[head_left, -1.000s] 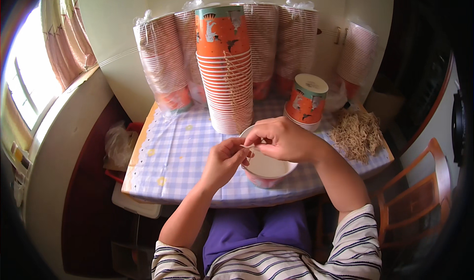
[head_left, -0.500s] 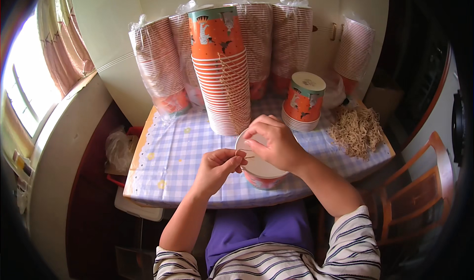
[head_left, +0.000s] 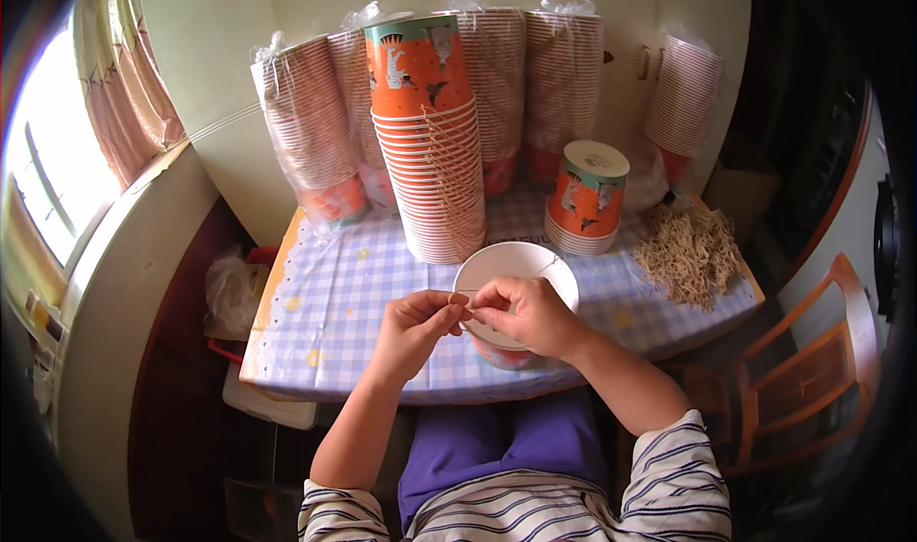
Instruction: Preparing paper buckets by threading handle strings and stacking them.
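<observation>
An orange paper bucket [head_left: 501, 355] stands upright near the table's front edge, its white inside facing up. At its left rim, my left hand [head_left: 420, 324] pinches a thin tan string [head_left: 462, 292] between thumb and forefinger. Over the front of the opening, my right hand [head_left: 530, 318] is closed in a pinch on the same string, its fingertips touching or nearly touching the left ones. The string's far end is hidden by my fingers. A thin line shows at the bucket's far right rim.
Beyond the bucket rises a tall stack of upside-down buckets [head_left: 430, 174] with strings hanging down its side. A short stack [head_left: 590, 198] stands to its right, beside a heap of tan strings [head_left: 690, 255]. Plastic-wrapped stacks [head_left: 310, 122] line the back. A wooden chair [head_left: 812, 380] is at right.
My right hand has come down and toward me from above the bucket, its fingers closing beside the left fingertips. The left hand has barely moved. More of the bucket's inside shows.
</observation>
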`<action>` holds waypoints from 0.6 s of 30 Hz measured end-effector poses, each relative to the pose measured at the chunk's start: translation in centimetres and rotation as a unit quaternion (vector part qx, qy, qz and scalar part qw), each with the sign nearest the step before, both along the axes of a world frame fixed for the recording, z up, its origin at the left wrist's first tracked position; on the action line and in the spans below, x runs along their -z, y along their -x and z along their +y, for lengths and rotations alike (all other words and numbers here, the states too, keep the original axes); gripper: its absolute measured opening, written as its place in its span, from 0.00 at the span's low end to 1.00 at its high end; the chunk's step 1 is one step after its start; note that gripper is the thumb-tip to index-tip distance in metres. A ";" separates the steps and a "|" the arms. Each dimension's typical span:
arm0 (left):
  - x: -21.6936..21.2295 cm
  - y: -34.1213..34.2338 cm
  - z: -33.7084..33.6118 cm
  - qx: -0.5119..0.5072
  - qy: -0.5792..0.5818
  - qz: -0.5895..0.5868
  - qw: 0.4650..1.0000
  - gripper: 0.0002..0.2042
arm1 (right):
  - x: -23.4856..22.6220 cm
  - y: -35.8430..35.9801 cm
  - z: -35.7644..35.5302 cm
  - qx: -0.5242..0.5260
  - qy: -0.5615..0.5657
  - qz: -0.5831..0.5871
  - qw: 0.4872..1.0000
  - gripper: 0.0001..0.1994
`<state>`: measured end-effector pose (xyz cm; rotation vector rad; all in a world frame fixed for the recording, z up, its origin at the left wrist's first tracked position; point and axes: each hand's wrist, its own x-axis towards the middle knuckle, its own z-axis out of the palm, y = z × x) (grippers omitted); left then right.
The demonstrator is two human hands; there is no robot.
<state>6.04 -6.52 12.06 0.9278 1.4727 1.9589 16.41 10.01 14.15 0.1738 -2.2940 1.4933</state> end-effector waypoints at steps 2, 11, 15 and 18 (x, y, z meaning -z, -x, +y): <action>0.2 0.0 0.1 -0.002 0.003 -0.002 1.000 0.08 | -0.2 -0.3 0.2 0.019 -0.052 0.003 0.998 0.06; 0.3 -0.4 0.0 -0.022 0.011 0.022 0.999 0.07 | -0.4 -2.6 1.3 0.130 -0.220 0.099 0.962 0.05; 0.3 -0.4 0.1 -0.017 0.014 0.015 1.000 0.07 | -1.2 -3.0 0.0 0.155 -0.273 0.126 0.941 0.08; 0.3 -0.4 0.1 -0.014 0.013 0.014 1.000 0.07 | -1.0 -2.3 -0.6 0.158 -0.311 0.157 0.924 0.12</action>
